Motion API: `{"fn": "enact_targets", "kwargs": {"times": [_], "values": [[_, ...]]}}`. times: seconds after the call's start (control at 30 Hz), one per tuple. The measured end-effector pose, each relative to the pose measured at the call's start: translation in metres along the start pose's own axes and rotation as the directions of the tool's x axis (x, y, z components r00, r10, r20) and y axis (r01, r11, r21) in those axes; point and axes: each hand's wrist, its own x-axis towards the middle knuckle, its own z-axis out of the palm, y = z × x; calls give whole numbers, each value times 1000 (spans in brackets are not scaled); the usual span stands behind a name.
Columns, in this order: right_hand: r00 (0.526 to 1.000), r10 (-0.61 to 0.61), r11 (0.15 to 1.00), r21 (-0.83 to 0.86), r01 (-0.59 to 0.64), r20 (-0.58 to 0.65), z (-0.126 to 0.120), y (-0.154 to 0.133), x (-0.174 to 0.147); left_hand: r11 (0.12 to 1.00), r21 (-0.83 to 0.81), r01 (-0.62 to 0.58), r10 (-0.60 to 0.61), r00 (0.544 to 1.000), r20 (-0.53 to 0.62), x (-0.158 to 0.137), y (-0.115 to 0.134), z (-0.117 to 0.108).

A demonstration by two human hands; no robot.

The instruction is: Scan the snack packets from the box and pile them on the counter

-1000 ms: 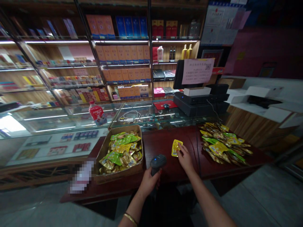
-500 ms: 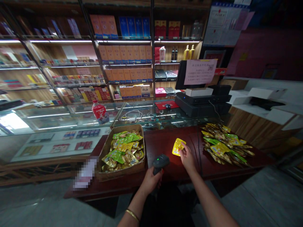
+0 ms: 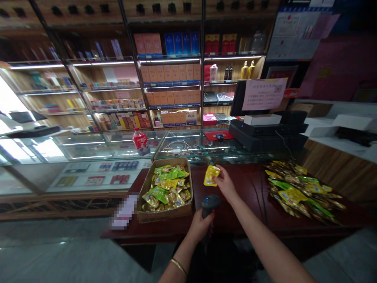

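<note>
My left hand (image 3: 201,226) is wrapped round the handle of a dark barcode scanner (image 3: 210,201), held over the table's near edge with a small blue light on its top. Between the fingers of my right hand (image 3: 226,182) is a small yellow snack packet (image 3: 211,175), raised above the table just beyond the scanner. To its left stands an open cardboard box (image 3: 165,215) full of gold, yellow and green packets (image 3: 172,184). A loose pile of similar packets (image 3: 297,192) lies on the table's right part.
The dark red table (image 3: 235,212) meets a glass display counter (image 3: 118,145) carrying a red-labelled bottle (image 3: 140,142), a white cable (image 3: 176,146) and a mouse (image 3: 219,137). A monitor (image 3: 240,96) and a black cash drawer (image 3: 262,137) stand behind. A blurred-out item (image 3: 125,212) lies by the box.
My right hand has carried the yellow packet left and away from me, toward the box. The scanner's light has gone from green to blue. The whole view has shifted.
</note>
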Motion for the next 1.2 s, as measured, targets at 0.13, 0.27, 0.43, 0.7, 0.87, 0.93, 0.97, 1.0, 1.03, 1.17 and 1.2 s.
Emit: {"fn": "enact_targets", "kwargs": {"times": [0.13, 0.27, 0.43, 0.7, 0.87, 0.93, 0.97, 1.0, 1.03, 1.17, 1.2], "values": [[975, 57, 998, 9, -60, 213, 106, -12, 33, 1000, 24, -20, 20, 1000, -12, -1, 0, 0], [965, 80, 994, -89, -60, 249, 143, -7, 46, 999, 30, -17, 17, 1000, -11, -2, 1, -1], [1000, 9, 929, -369, -5, 10, 33, 9, 32, 999, 42, -14, 16, 999, -43, -1, 2, -1], [874, -245, 581, -785, -213, -419, -180, -30, -32, 999, 49, -11, 14, 998, -59, -2, -6, -4], [719, -317, 396, -775, -492, -618, -243, -38, -54, 998, 53, -22, 25, 998, -61, -3, -3, -3], [711, -301, 366, -765, -530, -636, -251, -32, -55, 998, 49, -26, 29, 998, -52, -3, 0, -2], [719, -295, 362, -770, -526, -630, -252, -28, -55, 999, 46, -25, 27, 998, -50, -4, 2, -1], [732, -293, 367, -779, -507, -615, -253, -25, -55, 999, 42, -22, 24, 998, -51, -5, 3, -1], [748, -296, 380, -792, -478, -594, -252, -23, -54, 999, 39, -19, 21, 998, -54, -5, 4, -1], [789, -339, 501, -808, -310, -513, -246, -27, -52, 999, 38, -9, 12, 997, -71, -8, 3, -1], [789, -355, 542, -798, -262, -501, -242, -28, -51, 999, 37, -8, 11, 998, -69, -7, 2, -1]]}}
